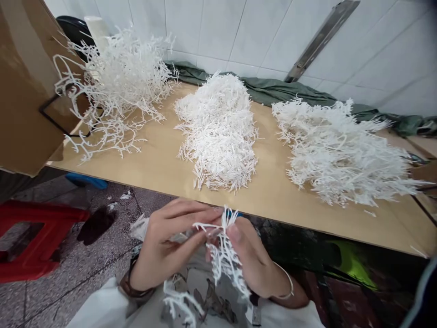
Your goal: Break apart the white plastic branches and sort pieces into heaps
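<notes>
1 clump of white, branching sprigs (pixel 225 262) is in the right hand (pixel 257 257), hanging above the person's lap, just in front of the worktop (pixel 150 171). From the head view, I see that hand gripping it near the top, its thumb (pixel 235 234) across the stems. The left hand (pixel 164 246) comes in beside it, fingers (pixel 191 222) bent toward a thin side twig; I cannot tell whether they pinch it. The clump looks light, springy rather than soft, with fine tips that probably snag or snap, so the gathered stems seem the best hold. Beyond lie 3 white masses: a loose tangle (pixel 126 73), a dense middle heap (pixel 221 136) and a bristly right-hand pile (pixel 344 155).
</notes>
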Demonstrator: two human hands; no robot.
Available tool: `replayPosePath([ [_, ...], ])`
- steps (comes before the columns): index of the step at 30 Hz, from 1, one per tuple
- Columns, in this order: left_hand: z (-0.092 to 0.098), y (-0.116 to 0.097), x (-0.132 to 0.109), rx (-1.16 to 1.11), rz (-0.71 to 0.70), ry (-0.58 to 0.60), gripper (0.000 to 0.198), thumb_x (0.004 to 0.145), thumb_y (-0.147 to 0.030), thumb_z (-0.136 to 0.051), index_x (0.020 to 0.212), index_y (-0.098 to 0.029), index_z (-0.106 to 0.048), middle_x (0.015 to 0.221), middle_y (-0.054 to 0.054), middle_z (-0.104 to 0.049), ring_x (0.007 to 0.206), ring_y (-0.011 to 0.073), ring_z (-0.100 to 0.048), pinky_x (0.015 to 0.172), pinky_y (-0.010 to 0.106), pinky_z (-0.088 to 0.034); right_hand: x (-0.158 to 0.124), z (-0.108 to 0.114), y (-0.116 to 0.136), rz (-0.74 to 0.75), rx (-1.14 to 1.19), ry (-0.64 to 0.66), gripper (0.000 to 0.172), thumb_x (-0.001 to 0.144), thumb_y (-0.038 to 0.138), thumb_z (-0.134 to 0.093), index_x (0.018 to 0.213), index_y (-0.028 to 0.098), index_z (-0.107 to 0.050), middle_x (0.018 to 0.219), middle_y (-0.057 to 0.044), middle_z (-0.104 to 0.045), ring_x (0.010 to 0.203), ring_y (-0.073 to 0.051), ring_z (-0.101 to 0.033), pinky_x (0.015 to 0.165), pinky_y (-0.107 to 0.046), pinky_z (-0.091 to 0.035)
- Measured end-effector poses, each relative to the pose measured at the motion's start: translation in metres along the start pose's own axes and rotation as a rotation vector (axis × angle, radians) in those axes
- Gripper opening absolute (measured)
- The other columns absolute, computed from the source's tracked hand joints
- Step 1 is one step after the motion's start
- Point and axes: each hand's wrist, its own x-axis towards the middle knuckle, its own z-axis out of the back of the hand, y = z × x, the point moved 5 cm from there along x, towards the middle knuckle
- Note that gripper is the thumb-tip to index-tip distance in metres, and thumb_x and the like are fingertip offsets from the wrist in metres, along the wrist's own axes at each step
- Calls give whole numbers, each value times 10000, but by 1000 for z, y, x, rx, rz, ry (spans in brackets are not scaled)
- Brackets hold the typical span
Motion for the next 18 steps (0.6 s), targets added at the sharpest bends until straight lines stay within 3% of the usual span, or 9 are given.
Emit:
replayPosePath([
  [4,-5,10,-10,-33,3,-66,365,829,-23,-600,1128,-208,-698,1051,70,-730,935,166,-660,812,270,-525,3,2,14,275,-315,-183,464,974,442,-342,614,185,-481,547,-3,-486,533,-109,-465,520,-262,-345],
  [6,-5,11,-14,0,-21,-55,369,820,-11,-597,1132,-182,-694,1065,83,-724,948,167,-656,837,273,-519,4,5,16,298,-422,-284,381,946,420,-446,672,170,-532,603,-14,-553,578,-110,-514,536,-250,-361],
  [8,-3,12,-18,11,-29,-52,367,813,7,-590,1121,-162,-695,1053,90,-723,925,155,-660,822,248,-521,4,5,14,298,-485,-325,316,934,292,-492,645,165,-512,588,-2,-544,558,-91,-498,531,-236,-353],
  [10,-3,14,-20,-30,-3,-49,343,818,10,-579,1082,-165,-711,1018,86,-732,887,145,-671,789,224,-530,2,2,12,314,-495,-333,328,915,159,-469,588,168,-442,546,12,-488,523,-75,-454,512,-228,-327],
  [14,-8,21,-30,-167,77,-18,294,832,-22,-573,1022,-180,-732,973,85,-743,819,154,-691,737,228,-552,-7,-8,9,401,-437,-384,297,873,59,-446,599,171,-418,548,5,-491,525,-73,-461,495,-223,-321],
  [16,-5,22,-39,-239,79,-42,255,844,-52,-569,987,-181,-736,909,77,-747,762,153,-690,697,236,-560,-14,0,10,442,-399,-489,290,900,86,-422,625,178,-439,544,3,-499,506,-79,-465,474,-225,-312],
  [18,7,25,-52,-303,98,-142,185,866,-145,-570,911,-193,-742,778,53,-736,676,151,-680,624,242,-562,-20,23,9,388,-355,-643,385,982,252,-293,630,194,-437,505,8,-437,439,-88,-396,433,-240,-264],
])
